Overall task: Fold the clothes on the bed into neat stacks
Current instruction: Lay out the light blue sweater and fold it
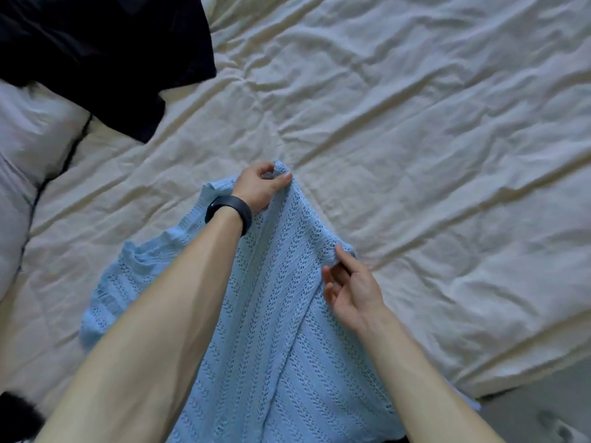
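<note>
A rumpled cream quilted bed (415,123) spreads wide and bare to the right. The pale blue openwork knit garment (278,346) lies at its near edge, ribbed and partly folded. The left hand (259,187) pinches the garment's far corner. The right hand (351,292) nips the right-hand fold, its other fingers loose. A crumpled black cloth garment (96,52) lies far left, beside a white pillow (32,129).

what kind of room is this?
Probably a bedroom: a wrinkled cream quilted bedspread fills the view, with a light blue openwork knit garment and a black cloth garment lying on it.
</note>
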`<act>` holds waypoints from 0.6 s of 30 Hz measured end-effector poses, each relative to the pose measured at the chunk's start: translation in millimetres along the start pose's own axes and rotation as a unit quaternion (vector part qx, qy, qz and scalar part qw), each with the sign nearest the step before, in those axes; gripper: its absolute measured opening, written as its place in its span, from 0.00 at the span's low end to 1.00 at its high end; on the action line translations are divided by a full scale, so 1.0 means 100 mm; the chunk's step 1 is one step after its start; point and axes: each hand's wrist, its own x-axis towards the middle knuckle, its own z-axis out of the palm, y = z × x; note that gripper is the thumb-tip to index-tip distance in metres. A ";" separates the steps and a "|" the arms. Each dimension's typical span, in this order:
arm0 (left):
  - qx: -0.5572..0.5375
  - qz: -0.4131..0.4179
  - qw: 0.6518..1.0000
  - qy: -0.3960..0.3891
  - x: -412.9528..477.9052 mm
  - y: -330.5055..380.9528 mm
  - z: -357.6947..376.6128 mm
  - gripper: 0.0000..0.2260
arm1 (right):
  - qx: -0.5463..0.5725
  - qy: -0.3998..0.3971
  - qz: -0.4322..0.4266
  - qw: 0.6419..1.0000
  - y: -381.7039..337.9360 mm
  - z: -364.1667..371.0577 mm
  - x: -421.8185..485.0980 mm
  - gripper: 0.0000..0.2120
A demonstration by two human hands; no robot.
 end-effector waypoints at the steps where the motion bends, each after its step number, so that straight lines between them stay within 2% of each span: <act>1: 0.007 0.007 1.000 0.002 0.01 -0.02 0.01 0.24 | -0.041 0.012 -0.011 0.999 -0.01 0.02 0.00 0.09; 3: 0.012 0.010 1.000 -0.014 0.02 -0.04 -0.03 0.18 | -0.118 0.038 -0.034 0.992 -0.03 0.07 0.00 0.13; 5: 0.010 0.000 0.999 -0.032 0.03 -0.03 -0.08 0.16 | -0.142 0.066 -0.042 0.987 -0.07 0.10 0.01 0.13; 9: -0.066 0.023 0.998 0.002 0.05 0.06 -0.09 0.16 | 0.054 0.059 -0.032 0.996 -0.11 0.11 0.05 0.08; 10: -0.065 0.033 0.997 0.010 0.05 0.07 -0.07 0.16 | 0.062 0.056 -0.046 0.995 -0.09 0.10 0.07 0.08; 14: 0.073 0.078 0.994 0.035 0.03 0.02 0.06 0.18 | -0.092 0.077 -0.152 0.981 0.07 0.04 0.12 0.09; 16: 0.068 0.095 0.991 0.070 -0.05 -0.02 0.10 0.18 | -0.181 0.070 -0.201 0.960 0.15 0.00 0.11 0.13; 18: 0.031 0.126 0.982 0.136 -0.22 -0.11 0.15 0.15 | -0.282 0.075 -0.216 0.932 0.19 -0.03 0.09 0.13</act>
